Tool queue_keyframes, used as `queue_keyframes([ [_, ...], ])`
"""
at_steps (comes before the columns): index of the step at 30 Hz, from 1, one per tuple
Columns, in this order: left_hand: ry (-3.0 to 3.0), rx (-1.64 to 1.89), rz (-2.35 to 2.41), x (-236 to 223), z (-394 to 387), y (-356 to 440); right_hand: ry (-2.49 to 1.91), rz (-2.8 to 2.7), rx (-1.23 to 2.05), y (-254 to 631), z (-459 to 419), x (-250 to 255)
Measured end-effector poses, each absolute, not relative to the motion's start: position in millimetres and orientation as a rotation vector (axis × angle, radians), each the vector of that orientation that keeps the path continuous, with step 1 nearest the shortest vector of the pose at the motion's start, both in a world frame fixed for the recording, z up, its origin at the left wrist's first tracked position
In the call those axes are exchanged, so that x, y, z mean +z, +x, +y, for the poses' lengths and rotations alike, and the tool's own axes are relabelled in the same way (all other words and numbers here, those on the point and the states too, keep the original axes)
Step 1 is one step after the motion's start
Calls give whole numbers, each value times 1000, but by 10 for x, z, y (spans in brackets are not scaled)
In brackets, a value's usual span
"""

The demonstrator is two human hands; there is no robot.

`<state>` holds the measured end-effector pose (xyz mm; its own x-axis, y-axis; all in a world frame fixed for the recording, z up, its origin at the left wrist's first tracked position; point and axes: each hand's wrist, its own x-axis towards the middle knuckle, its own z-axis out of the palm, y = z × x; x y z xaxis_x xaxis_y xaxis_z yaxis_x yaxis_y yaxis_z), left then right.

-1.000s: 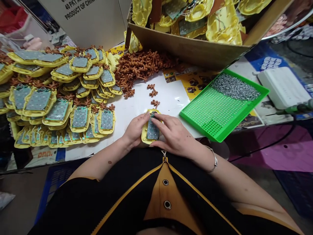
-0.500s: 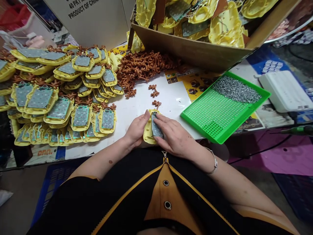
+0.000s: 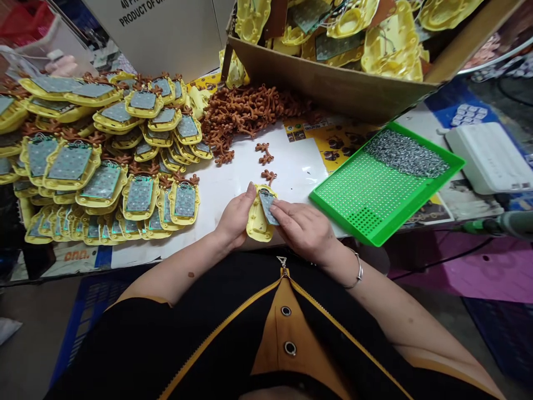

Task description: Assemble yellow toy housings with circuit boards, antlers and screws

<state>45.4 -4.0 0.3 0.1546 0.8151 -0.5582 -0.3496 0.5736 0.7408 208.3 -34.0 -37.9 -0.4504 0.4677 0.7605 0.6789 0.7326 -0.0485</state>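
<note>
A yellow plastic shell (image 3: 258, 223) is gripped along its left edge by my left hand (image 3: 234, 219), close to my body at the table's front edge. Between the thumb and fingers of my right hand (image 3: 307, 228) is a grey-faced circuit board (image 3: 267, 203), tilted over the right part of the shell, so the shell's inside shows on the left. Just beyond the shell's top lies a brown antler-shaped piece (image 3: 268, 176). Two more brown antler pieces (image 3: 264, 154) lie further back on the white surface.
Many yellow shells with grey boards (image 3: 140, 197) are stacked at left. Behind stand a heap of brown antler pieces (image 3: 245, 111) and a cardboard box (image 3: 328, 83) of yellow parts. A green tray (image 3: 375, 203) of small screws (image 3: 406, 153) sits at right, near a white box (image 3: 489, 155).
My right hand has lifted the board from lying flat in the shell to a tilt towards the right. My left hand keeps its grip on the shell.
</note>
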Motion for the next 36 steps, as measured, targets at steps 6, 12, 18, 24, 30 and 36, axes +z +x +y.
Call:
queue_keyframes([
  [6, 502, 880, 1127, 20, -44, 490, -811, -2182, -479, 2088, -343, -382],
  [12, 455, 861, 1157, 30, -43, 462, -917, -1897, -108, 2083, -299, -439],
  [18, 462, 852, 1183, -13, -33, 424, -1026, -1776, 0, 2075, -296, -453],
  [24, 452, 860, 1199, -6, -25, 417, -1057, -1695, 79, 2072, -285, -383],
  [30, 450, 883, 1213, 0, -10, 405, -1028, -1623, 82, 2099, -294, -418],
  [36, 473, 941, 1219, -54, 6, 372, -948, -1590, 128, 2121, -317, -457],
])
